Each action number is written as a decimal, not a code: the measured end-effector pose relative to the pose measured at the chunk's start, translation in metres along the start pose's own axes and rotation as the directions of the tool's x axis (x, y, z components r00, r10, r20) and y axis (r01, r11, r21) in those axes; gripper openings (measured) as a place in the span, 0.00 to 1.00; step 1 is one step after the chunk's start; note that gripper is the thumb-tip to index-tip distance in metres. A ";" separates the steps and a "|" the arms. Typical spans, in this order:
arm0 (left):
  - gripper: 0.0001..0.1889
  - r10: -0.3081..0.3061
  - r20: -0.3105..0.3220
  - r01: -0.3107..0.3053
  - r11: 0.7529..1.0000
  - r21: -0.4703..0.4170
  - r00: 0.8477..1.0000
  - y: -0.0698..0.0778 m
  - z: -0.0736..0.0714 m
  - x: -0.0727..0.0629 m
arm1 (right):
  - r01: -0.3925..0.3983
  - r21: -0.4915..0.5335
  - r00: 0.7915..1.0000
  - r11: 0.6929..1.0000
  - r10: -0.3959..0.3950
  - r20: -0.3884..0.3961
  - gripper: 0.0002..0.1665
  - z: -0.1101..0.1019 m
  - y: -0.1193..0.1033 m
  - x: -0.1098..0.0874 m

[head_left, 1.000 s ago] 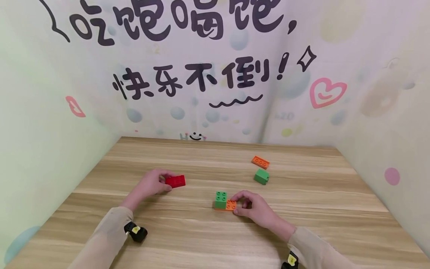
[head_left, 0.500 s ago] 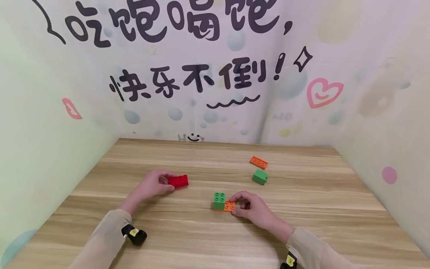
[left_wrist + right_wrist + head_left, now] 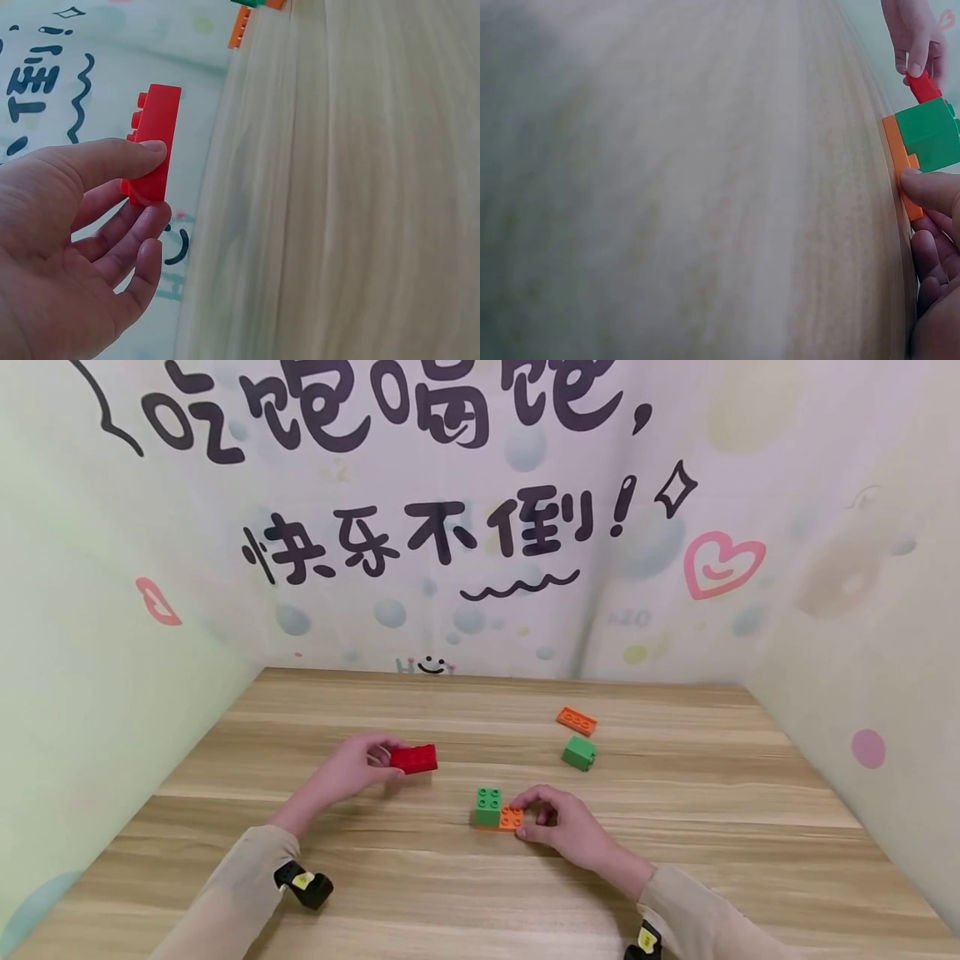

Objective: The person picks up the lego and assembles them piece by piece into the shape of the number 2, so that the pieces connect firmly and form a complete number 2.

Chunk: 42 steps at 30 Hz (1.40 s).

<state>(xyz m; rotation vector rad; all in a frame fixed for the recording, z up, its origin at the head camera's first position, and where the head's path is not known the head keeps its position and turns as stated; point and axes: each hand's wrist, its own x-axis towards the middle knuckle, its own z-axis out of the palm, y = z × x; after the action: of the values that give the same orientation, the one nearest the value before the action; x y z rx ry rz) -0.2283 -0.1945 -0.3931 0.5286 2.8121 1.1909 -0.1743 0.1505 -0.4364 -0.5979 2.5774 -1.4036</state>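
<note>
My left hand [image 3: 352, 770] pinches a red brick [image 3: 415, 758] between thumb and fingers and holds it just above the wooden table [image 3: 420, 877]. In the left wrist view the red brick [image 3: 154, 142] sits clamped at my fingertips [image 3: 154, 147]. My right hand [image 3: 558, 822] grips the end of a flat orange plate [image 3: 512, 817] that lies on the table with a green brick [image 3: 489, 805] stacked on its left half. The right wrist view shows the orange plate [image 3: 898, 169] under my thumb, with the green brick [image 3: 930, 133] on it.
A loose orange plate [image 3: 577, 720] and a loose green brick [image 3: 581, 752] lie farther back on the right. Patterned walls [image 3: 450, 527] close in the table at the back and on both sides.
My left hand has carried the red brick to the right, closer to the green and orange stack. The right hand and the stack have stayed in place.
</note>
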 end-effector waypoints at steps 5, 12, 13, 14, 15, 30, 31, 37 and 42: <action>0.19 0.007 0.005 -0.007 1.000 -0.023 1.000 0.009 0.002 0.000 | -0.008 0.013 1.000 1.000 0.008 0.000 0.17 0.000 -0.001 0.000; 0.20 0.012 0.017 -0.011 0.999 -0.035 1.000 0.016 0.007 0.002 | -0.011 0.024 1.000 1.000 0.011 -0.004 0.18 0.002 -0.001 -0.001; 0.20 0.013 0.020 -0.013 0.999 -0.033 1.000 0.017 0.008 0.002 | -0.010 0.024 1.000 1.000 0.010 -0.005 0.18 0.002 -0.001 -0.001; 0.20 0.017 0.021 -0.016 0.999 -0.031 1.000 0.019 0.008 0.002 | -0.009 0.024 1.000 1.000 0.009 -0.005 0.18 0.002 -0.001 -0.001; 0.19 0.021 0.021 -0.020 0.999 -0.029 1.000 0.020 0.008 0.002 | -0.008 0.024 1.000 1.000 0.008 -0.006 0.18 0.001 -0.001 -0.001; 0.19 0.082 0.022 -0.081 0.996 -0.020 0.996 0.045 0.017 0.004 | 0.007 0.016 1.000 1.000 -0.007 -0.005 0.17 0.001 0.002 0.000; 0.19 0.087 0.022 -0.087 0.996 -0.024 0.996 0.047 0.018 0.004 | 0.008 0.019 1.000 1.000 -0.008 -0.005 0.17 0.001 0.002 0.000; 0.19 0.096 0.018 -0.095 0.995 -0.037 0.995 0.056 0.023 0.005 | 0.009 0.039 1.000 0.999 -0.009 -0.004 0.18 0.001 0.003 0.000; 0.19 0.103 0.016 -0.102 0.993 -0.057 0.995 0.063 0.028 0.005 | 0.005 0.038 1.000 0.999 -0.005 -0.006 0.18 0.001 0.002 0.000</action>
<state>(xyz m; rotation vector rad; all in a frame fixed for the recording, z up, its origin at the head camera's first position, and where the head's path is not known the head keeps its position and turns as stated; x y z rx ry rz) -0.2102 -0.1329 -0.3682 0.6838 2.7568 1.2716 -0.1748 0.1510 -0.4385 -0.5959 2.5488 -1.4544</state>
